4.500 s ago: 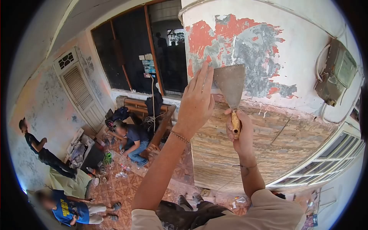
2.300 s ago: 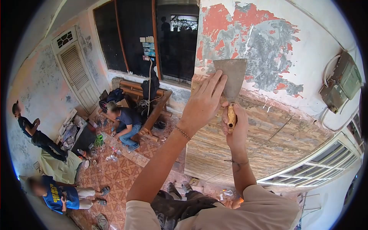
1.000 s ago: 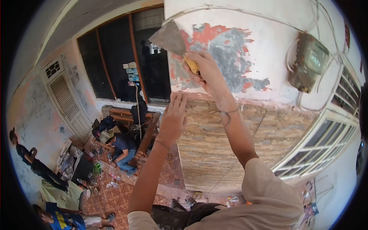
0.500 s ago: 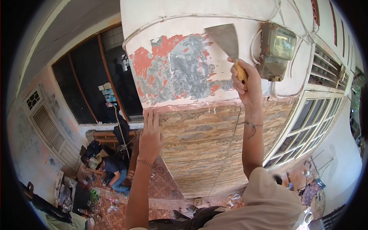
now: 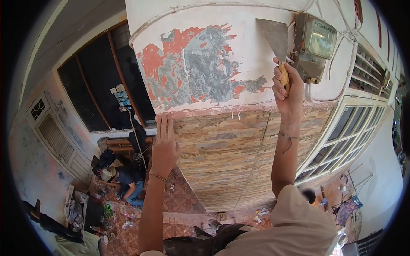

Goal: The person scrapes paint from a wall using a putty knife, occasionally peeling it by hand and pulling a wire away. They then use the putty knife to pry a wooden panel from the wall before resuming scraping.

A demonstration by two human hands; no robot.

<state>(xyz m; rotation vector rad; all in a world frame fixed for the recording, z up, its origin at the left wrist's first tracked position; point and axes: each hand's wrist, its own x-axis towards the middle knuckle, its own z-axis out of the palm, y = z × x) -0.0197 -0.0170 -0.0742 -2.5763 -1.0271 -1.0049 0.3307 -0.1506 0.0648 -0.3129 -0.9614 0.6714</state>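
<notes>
1. Main thing here is one flat, grey metal, flared scraper (image 5: pixel 274 39) with a rounded yellow handle (image 5: pixel 283 79). The blade's kinda dull and smudgy, wide end up, leaning a bit left.
2. It's in front of the white painted wall (image 5: pixel 252 51), up near the top right. Can't tell if the blade is actually touching.
3. Right hand (image 5: pixel 290 87) has its fingers wrapped around the handle. Left hand (image 5: pixel 164 147) is stretched flat, fingers straight and close together, tips at the wall's left corner.
4. My count: one scraper, one ragged red-and-grey patch (image 5: pixel 205 59) on the wall, one grey meter box with a clear cover (image 5: pixel 318 42), plus two other people: one crouching in jeans (image 5: pixel 129 179), one in dark clothes (image 5: pixel 57 226) mostly cut off at the left.
5. Edges: meter box sits just right of the blade, so it's tight there. Leftward, plain white wall runs to the patch. Below, a pinkish ledge (image 5: pixel 200 112) tops the brown stone-look cladding (image 5: pixel 222 158).
</notes>
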